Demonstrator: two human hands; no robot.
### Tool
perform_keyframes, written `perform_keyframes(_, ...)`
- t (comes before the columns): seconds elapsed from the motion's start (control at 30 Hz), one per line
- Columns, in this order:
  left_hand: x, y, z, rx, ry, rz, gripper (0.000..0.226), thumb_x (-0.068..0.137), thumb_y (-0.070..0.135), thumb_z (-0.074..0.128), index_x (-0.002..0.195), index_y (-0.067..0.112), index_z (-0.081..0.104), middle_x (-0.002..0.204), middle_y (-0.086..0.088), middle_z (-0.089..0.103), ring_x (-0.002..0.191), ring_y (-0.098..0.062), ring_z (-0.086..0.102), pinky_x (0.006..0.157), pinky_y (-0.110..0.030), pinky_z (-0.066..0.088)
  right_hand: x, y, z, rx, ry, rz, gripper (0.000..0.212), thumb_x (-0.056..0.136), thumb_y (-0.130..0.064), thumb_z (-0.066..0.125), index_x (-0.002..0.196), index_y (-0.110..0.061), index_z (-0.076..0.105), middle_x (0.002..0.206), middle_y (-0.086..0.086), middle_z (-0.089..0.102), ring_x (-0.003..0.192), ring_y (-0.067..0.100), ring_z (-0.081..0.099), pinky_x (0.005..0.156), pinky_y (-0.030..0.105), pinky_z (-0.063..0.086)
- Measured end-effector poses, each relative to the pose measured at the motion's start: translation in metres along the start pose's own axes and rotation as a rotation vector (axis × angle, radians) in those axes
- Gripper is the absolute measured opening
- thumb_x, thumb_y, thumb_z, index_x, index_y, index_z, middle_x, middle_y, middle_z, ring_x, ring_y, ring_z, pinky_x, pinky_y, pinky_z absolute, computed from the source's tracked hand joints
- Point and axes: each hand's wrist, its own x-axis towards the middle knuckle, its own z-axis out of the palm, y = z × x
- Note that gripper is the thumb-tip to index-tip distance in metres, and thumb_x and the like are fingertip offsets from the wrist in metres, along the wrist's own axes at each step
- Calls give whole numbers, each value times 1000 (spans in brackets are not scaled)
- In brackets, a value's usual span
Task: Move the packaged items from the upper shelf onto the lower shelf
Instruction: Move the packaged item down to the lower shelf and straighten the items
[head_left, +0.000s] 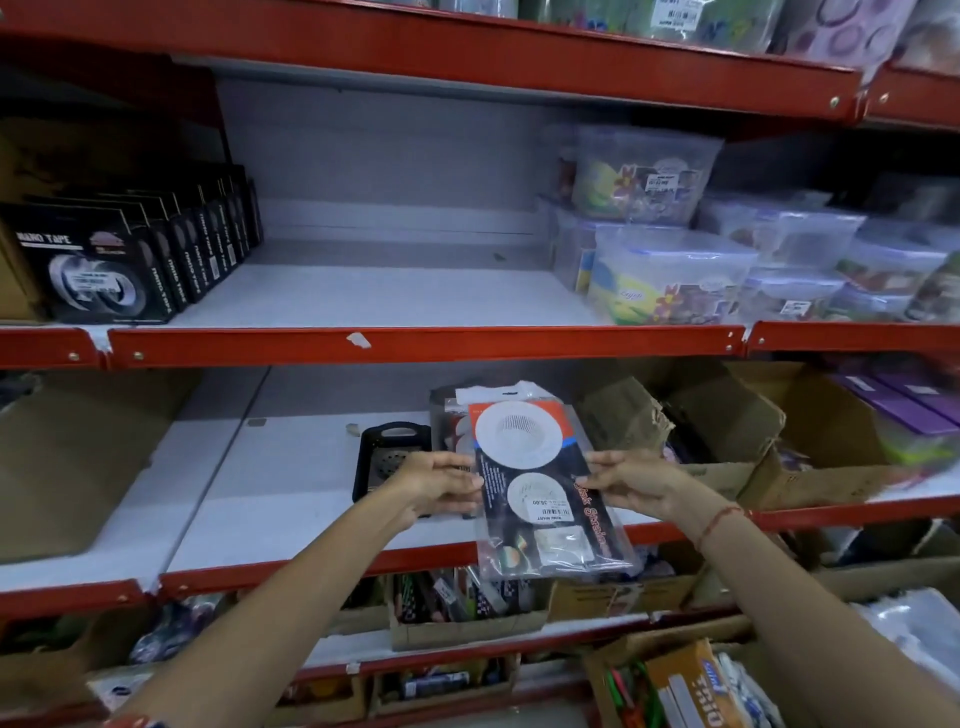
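Even, fairly bright indoor light falls from above and in front of the upper shelf (395, 296), whose pale deck is well lit at the front and greyer toward its back wall. The underside of the board above that shelf is dark, and the far left end behind the black tape boxes (98, 260) sinks into shadow. Glare glints on the clear wrap of the packaged items (545, 483) below it. Shelf rails bow with wide-angle distortion, and the frame's right edge smears with blur.

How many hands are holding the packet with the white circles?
2. The left hand grips the packet on its left edge, and the right hand grips its right edge, above the lower shelf.
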Motion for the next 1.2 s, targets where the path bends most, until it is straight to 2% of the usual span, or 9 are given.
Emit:
perform_keyframes(0.17, 45, -6, -7, -7, 76, -69, 43, 78, -11, 67, 119, -8, 56, 92, -17, 70, 76, -22, 70, 53, -25, 60, 46, -2, 14, -37, 138, 18, 26, 79, 17, 60, 101, 4, 59, 91, 14, 67, 94, 27, 64, 86, 34, 53)
perform_keyframes(0.37, 113, -12, -12, 90, 100, -125, 34, 84, -17, 54, 118, -12, 54, 94, -15, 65, 84, -23, 65, 90, -35, 54, 122, 3, 15, -172, 241, 56, 36, 77, 19, 60, 112, 12, 59, 93, 21, 66, 78, 23, 64, 76, 32, 56)
perform_keyframes(0.63, 168, -16, -68, 476, 216, 9, 14, 89, 1, 58, 97, 0, 69, 110, -23, 70, 72, -19, 67, 62, -20, 58, 190, -19, 54, -1085, 520, -299, 24, 82, -17, 62, 96, 2, 68, 98, 18, 71, 86, 32, 68, 71, 34, 53)
perform_keyframes(0.73, 175, -35, -117, 1101, 297, 179, 23, 89, 13, 58, 107, 10, 71, 108, -11, 73, 93, -23, 68, 82, -30, 54, 210, -23, 102, -1242, 308, -541, 39, 84, -26, 42, 105, -9, 70, 105, 11, 73, 91, 28, 69, 76, 32, 54)
perform_keyframes(0.83, 177, -59, -145, 1484, 164, 59, 39, 90, 37, 55, 121, 15, 60, 123, -12, 65, 110, -26, 60, 96, -37, 48, 219, -9, 153, -1331, 13, -636, 32, 89, -20, 46, 112, -9, 65, 113, 15, 69, 99, 33, 65, 85, 40, 54)
perform_keyframes(0.97, 175, -76, -157, 1803, -17, 165, 73, 86, 45, 56, 146, 12, 29, 156, -9, 27, 143, -19, 27, 121, -47, 1, 240, 27, 200, -1692, -225, -637, 30, 85, -27, 57, 101, -4, 67, 105, 18, 70, 97, 32, 66, 107, 49, 39)
perform_keyframes(1.03, 178, -79, -157, 1950, 85, 341, 77, 74, 54, 65, 137, 12, 47, 144, -8, 49, 133, -15, 45, 119, -53, 7, 243, 33, 209, -1841, -268, -666, 25, 83, -21, 58, 97, -4, 68, 102, 16, 71, 99, 30, 65, 120, 51, 6)
perform_keyframes(1.1, 180, -80, -156, 2000, 97, 302, 63, 49, 60, 78, 97, 20, 75, 95, -1, 76, 88, -9, 70, 113, -50, 28, 236, 30, 215, -1902, -267, -638, 19, 87, -6, 51, 89, -2, 68, 95, 17, 72, 94, 32, 66, 120, 46, 1)
perform_keyframes(1.2, 186, -85, -158, 1904, 83, 211, 34, 36, 48, 84, 51, 21, 69, 46, 2, 66, 47, -10, 65, 98, -36, 51, 227, 21, 224, -1913, -168, -717, 35, 78, 4, 56, 48, -9, 46, 58, 11, 65, 69, 28, 69, 113, 37, -20)
